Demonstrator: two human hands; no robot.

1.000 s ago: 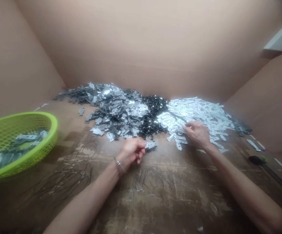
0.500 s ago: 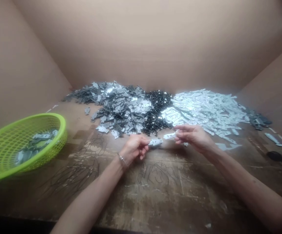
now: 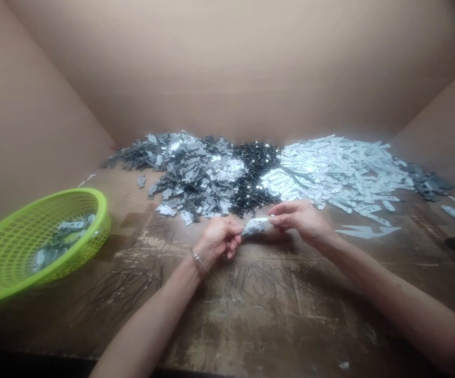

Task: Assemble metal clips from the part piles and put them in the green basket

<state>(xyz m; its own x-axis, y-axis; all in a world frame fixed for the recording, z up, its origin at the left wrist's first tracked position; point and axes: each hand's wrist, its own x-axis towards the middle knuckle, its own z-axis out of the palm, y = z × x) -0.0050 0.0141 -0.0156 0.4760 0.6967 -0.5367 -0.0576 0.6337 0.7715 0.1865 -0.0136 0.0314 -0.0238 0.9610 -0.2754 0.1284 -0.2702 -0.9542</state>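
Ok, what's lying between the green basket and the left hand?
In the head view, loose thin black wires lie on the worn wooden table between the green plastic basket and the left hand, which pinches a metal piece.

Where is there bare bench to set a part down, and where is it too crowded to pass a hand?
Bare wood lies right of the right hand, below the white metal strips. Another patch sits between the green plastic basket and the grey metal plates. Crowded: the back row, where grey plates, black pieces and white strips run together.
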